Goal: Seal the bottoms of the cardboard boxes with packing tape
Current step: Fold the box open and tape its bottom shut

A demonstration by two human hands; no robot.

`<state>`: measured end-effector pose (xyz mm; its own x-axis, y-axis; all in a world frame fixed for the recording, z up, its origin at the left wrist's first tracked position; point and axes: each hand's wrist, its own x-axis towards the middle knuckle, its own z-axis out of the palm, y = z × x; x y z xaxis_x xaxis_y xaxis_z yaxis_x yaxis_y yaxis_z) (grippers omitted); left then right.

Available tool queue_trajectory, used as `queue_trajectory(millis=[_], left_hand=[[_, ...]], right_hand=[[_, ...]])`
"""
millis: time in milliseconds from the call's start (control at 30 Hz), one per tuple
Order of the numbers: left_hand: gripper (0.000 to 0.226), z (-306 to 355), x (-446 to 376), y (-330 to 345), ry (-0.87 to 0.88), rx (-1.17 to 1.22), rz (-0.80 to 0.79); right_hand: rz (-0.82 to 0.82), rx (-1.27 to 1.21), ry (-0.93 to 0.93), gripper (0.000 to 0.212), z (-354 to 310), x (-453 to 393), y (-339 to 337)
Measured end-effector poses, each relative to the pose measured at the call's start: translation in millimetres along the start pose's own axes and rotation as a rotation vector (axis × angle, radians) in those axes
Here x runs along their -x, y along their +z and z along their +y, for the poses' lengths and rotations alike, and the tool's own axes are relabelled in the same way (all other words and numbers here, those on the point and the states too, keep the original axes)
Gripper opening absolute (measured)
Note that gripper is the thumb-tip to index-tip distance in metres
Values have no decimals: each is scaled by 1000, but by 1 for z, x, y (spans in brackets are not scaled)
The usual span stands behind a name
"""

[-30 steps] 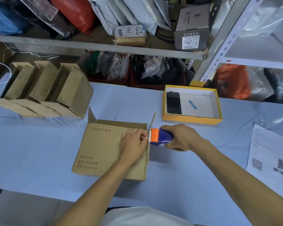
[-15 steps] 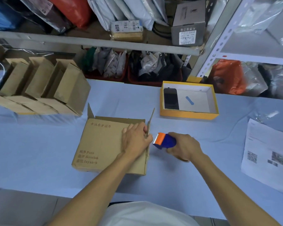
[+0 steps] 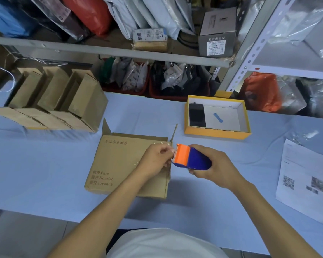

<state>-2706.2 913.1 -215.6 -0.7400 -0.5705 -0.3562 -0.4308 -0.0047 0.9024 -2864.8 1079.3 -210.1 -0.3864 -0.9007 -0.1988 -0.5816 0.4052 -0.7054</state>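
A brown cardboard box (image 3: 117,161) with printed lettering lies on the blue table, side flaps sticking up at its far corners. Clear tape glints along its right part. My right hand (image 3: 213,168) grips a blue tape dispenser (image 3: 192,159) with an orange cutter head, just right of the box. My left hand (image 3: 157,159) hovers over the box's right edge, its fingertips pinching at the dispenser's orange mouth, where the tape end comes out.
Several folded-up cardboard boxes (image 3: 50,97) stand in a row at the back left. A yellow tray (image 3: 217,134) holding a black phone sits behind the dispenser. Printed sheets (image 3: 306,181) lie at the right. Metal shelving (image 3: 108,51) full of bags rises behind the table.
My left hand lifted off the box top, where it lay flat, and now pinches at the dispenser's mouth. My right hand raised and tilted the dispenser up beside the box.
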Motion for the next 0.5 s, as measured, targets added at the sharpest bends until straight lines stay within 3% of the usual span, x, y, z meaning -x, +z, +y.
queue_trajectory(millis=[167,333,500], left_hand=[[17,5,6,-5,-114,184,79],[11,6,9,-5,-177,186,129],[16,2,14,-11,-134,55,242]], right_hand=[[-14,3,-10,78,-4,0,2],[-10,-12,-22,76,-8,-2,8],[-51,-19,-43,70,-9,-6,5]])
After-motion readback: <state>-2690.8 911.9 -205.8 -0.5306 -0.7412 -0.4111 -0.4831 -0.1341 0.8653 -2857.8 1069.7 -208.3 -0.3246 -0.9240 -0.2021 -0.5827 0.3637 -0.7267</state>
